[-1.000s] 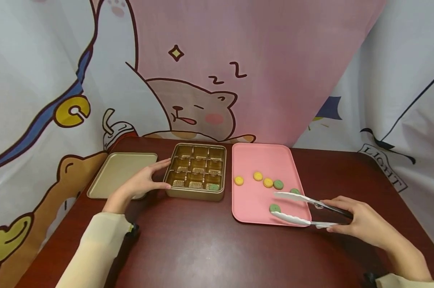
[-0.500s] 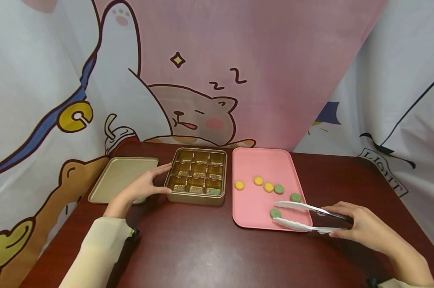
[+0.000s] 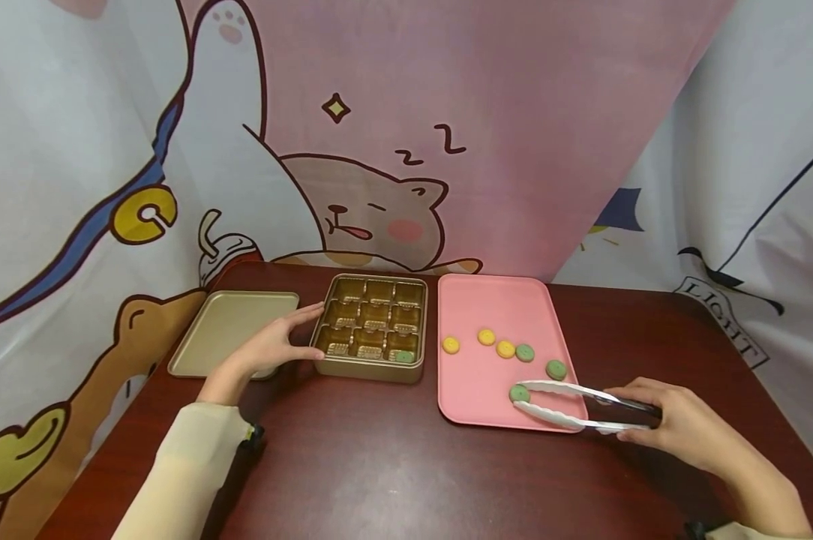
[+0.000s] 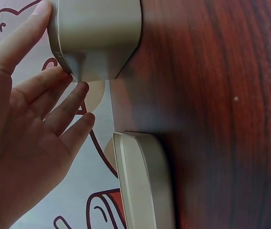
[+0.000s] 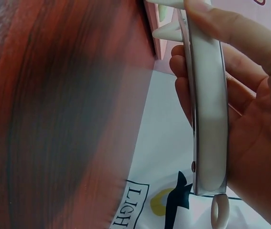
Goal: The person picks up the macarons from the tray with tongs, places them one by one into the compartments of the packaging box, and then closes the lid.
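My left hand (image 3: 271, 347) rests its thumb and fingertips against the left side and near corner of a gold box (image 3: 373, 368) with a sectioned insert; its fingers are fairly straight. A green button-like disc (image 3: 404, 357) lies in the box's near right compartment. My right hand (image 3: 679, 416) grips silver-and-black tongs (image 5: 210, 109) with white tips. Those tips lie on either side of a green disc (image 3: 519, 394) on the pink tray (image 3: 494, 300); whether both touch it I cannot tell. More green discs (image 3: 556, 370) and several yellow discs (image 3: 505, 349) lie behind it.
A flat gold lid or tray (image 3: 231, 322) lies left of the box, partly behind my left hand. The dark red-brown table (image 3: 379, 465) ends against a patterned curtain (image 3: 501, 135) at the back and sides.
The tongs' tips have moved closer together and now stand around the nearest green disc. My left hand stays at the box. The head view has shifted slightly.
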A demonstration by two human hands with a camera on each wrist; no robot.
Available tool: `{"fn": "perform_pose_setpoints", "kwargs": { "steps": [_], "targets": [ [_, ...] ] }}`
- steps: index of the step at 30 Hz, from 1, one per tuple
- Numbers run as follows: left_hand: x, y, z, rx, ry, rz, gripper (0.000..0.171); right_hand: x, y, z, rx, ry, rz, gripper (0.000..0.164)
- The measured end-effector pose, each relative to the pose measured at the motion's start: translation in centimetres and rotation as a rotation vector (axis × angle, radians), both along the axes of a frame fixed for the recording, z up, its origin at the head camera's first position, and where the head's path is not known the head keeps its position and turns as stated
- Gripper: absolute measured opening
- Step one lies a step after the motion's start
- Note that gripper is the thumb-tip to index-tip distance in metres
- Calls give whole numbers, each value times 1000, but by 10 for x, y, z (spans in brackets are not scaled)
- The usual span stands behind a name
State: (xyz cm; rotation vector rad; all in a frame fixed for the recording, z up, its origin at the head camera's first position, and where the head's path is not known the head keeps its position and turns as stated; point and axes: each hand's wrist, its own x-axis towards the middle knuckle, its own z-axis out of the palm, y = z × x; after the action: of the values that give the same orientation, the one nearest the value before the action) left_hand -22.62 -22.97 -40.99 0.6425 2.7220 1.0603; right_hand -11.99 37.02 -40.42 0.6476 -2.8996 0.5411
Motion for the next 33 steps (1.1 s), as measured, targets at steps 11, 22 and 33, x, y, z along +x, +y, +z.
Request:
{"fn": "perform_pose_setpoints", "kwargs": {
  "steps": [11,22,33],
  "targets": [
    [-1,1,1,-1,-1,-8,87,2,2,-4,-12,11,-21,53],
    [0,1,1,0,13,-8,86,1,2,-6,-22,63,9,52],
    [-2,0,-1,11,2,-4,86,-3,-1,-6,-31,97,28,53]
  ]
}}
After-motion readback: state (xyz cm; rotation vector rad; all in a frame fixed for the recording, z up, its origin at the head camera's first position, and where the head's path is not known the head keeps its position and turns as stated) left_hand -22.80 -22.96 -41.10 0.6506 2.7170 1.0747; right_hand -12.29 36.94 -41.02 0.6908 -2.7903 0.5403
